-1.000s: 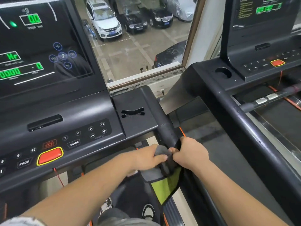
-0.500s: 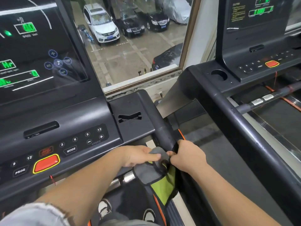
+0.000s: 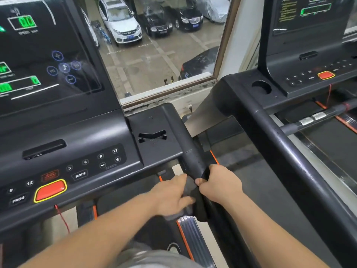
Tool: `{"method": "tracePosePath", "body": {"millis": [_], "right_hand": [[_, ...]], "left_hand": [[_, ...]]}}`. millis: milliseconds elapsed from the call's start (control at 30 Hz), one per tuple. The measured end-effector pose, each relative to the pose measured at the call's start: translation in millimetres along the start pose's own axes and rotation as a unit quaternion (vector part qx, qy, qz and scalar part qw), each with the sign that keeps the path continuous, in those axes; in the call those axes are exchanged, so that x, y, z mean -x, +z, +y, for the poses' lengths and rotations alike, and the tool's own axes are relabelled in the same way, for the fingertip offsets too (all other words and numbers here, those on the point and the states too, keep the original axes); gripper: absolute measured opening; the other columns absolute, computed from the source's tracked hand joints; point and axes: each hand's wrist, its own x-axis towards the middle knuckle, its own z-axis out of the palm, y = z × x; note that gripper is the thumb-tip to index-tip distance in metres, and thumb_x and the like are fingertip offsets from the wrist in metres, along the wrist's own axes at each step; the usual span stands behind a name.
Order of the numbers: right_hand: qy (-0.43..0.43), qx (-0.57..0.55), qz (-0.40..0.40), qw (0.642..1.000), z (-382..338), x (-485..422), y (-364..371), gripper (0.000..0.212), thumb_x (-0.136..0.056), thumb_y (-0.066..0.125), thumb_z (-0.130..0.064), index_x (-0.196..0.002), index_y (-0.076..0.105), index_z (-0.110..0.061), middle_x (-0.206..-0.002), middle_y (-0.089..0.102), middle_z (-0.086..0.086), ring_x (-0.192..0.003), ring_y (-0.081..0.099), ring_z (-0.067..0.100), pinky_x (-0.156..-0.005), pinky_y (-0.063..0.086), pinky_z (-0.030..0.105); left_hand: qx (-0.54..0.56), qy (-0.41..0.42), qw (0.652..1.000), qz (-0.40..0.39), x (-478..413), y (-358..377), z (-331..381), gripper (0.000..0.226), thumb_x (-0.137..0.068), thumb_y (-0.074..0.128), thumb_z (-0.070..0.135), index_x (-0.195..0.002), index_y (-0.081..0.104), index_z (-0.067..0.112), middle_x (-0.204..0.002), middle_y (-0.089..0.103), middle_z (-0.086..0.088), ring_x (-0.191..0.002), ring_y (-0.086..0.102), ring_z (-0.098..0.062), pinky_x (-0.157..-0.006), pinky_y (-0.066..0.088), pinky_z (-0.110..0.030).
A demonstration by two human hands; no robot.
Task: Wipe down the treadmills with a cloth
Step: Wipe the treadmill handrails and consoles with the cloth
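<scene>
I stand on the near treadmill, whose console (image 3: 63,155) fills the left of the head view. Its right handrail (image 3: 190,151) runs from the console toward me. A dark grey cloth (image 3: 195,202) is wrapped over that rail. My left hand (image 3: 172,196) grips the cloth from the left side of the rail. My right hand (image 3: 220,184) grips it from the right, thumb pressed on top. The two hands almost touch over the rail. The cloth's lower end hangs beside the rail.
A second treadmill stands at the right with its own console (image 3: 309,70), cup holder (image 3: 261,87) and long handrail (image 3: 286,157). A floor gap separates the machines. A window (image 3: 154,45) ahead looks down on parked cars. A red safety cord (image 3: 61,219) hangs under the console.
Both hands with the cloth have slid a little up the handrail toward the console. The cloth's yellow-green side, seen hanging before, is no longer visible.
</scene>
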Motion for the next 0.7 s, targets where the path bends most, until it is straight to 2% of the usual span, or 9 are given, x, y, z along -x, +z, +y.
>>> {"method": "tracePosePath", "body": {"millis": [67, 167, 267, 333, 400, 533, 567, 633, 700], "right_hand": [[0.003, 0.004, -0.007, 1.0, -1, 1, -1, 0.034, -0.088, 0.063, -0.051, -0.097, 0.052, -0.02, -0.108, 0.064, 0.002, -0.104, 0.064, 0.029, -0.076, 0.048, 0.034], [-0.004, 0.007, 0.001, 1.0, -4, 3, -1, 0.034, -0.088, 0.062, -0.051, -0.1, 0.053, -0.02, -0.11, 0.064, 0.003, -0.107, 0.064, 0.029, -0.079, 0.051, 0.035], [-0.004, 0.001, 0.007, 1.0, -3, 3, 0, 0.035, -0.089, 0.061, -0.051, -0.104, 0.056, -0.02, -0.11, 0.063, 0.003, -0.106, 0.063, 0.029, -0.083, 0.053, 0.037], [-0.003, -0.003, 0.004, 1.0, -2, 3, 2, 0.036, -0.09, 0.061, -0.053, -0.103, 0.056, -0.02, -0.109, 0.063, 0.002, -0.105, 0.063, 0.028, -0.083, 0.053, 0.037], [-0.002, -0.004, 0.008, 1.0, -2, 2, 2, 0.037, -0.09, 0.062, -0.054, -0.102, 0.055, -0.02, -0.109, 0.063, 0.002, -0.104, 0.063, 0.027, -0.082, 0.052, 0.036], [-0.003, -0.002, 0.014, 1.0, -3, 1, 4, 0.036, -0.09, 0.061, -0.053, -0.104, 0.056, -0.02, -0.108, 0.062, 0.002, -0.102, 0.062, 0.027, -0.078, 0.051, 0.035], [-0.003, 0.001, 0.016, 1.0, -3, 1, 4, 0.037, -0.09, 0.061, -0.053, -0.106, 0.057, -0.019, -0.109, 0.062, 0.002, -0.102, 0.063, 0.027, -0.078, 0.051, 0.035], [0.001, 0.009, 0.012, 1.0, -2, 1, 5, 0.039, -0.09, 0.061, -0.052, -0.109, 0.058, -0.019, -0.111, 0.062, 0.003, -0.105, 0.063, 0.029, -0.079, 0.051, 0.036], [0.006, 0.013, 0.01, 1.0, -3, 2, 5, 0.039, -0.089, 0.061, -0.052, -0.109, 0.058, -0.018, -0.113, 0.062, 0.004, -0.108, 0.063, 0.029, -0.082, 0.051, 0.037]], "left_hand": [[0.184, -0.03, 0.975, -0.122, -5, -19, -10, 0.014, -0.1, 0.056, 0.048, -0.107, 0.054, 0.037, -0.113, 0.064, 0.001, -0.107, 0.062, -0.017, -0.101, 0.049, -0.038], [0.31, -0.093, 0.935, -0.146, -7, -31, -18, 0.049, -0.09, 0.057, 0.063, -0.121, 0.066, 0.027, -0.127, 0.07, -0.002, -0.121, 0.063, -0.017, -0.113, 0.044, -0.042], [0.179, -0.05, 0.982, -0.031, 1, -8, -9, 0.026, -0.095, 0.059, 0.05, -0.118, 0.06, 0.036, -0.11, 0.067, 0.009, -0.102, 0.065, -0.007, -0.1, 0.047, -0.034], [-0.068, -0.063, 0.988, 0.123, 13, 25, 9, 0.064, -0.087, 0.073, 0.043, -0.141, 0.044, 0.025, -0.112, 0.06, 0.001, -0.099, 0.063, -0.021, -0.088, 0.05, -0.041], [-0.155, -0.105, 0.972, 0.145, 20, 51, 19, 0.103, -0.066, 0.087, 0.035, -0.148, 0.033, 0.004, -0.105, 0.059, -0.012, -0.086, 0.06, -0.032, -0.073, 0.051, -0.046], [-0.181, -0.054, 0.974, 0.128, 10, 45, 8, 0.104, -0.069, 0.082, 0.053, -0.147, 0.031, 0.008, -0.106, 0.06, -0.01, -0.086, 0.062, -0.031, -0.072, 0.054, -0.045], [-0.152, -0.024, 0.979, 0.131, 7, 32, -1, 0.092, -0.076, 0.072, 0.062, -0.145, 0.031, 0.016, -0.112, 0.06, -0.006, -0.094, 0.063, -0.029, -0.079, 0.054, -0.045], [0.1, 0.006, 0.995, 0.003, -1, 8, -20, 0.065, -0.085, 0.061, 0.068, -0.135, 0.042, 0.031, -0.115, 0.064, 0.003, -0.103, 0.065, -0.02, -0.093, 0.054, -0.043], [0.315, -0.013, 0.942, -0.113, -8, -6, -31, 0.043, -0.095, 0.063, 0.053, -0.127, 0.059, 0.024, -0.117, 0.071, 0.004, -0.111, 0.067, -0.014, -0.104, 0.051, -0.037]]}}
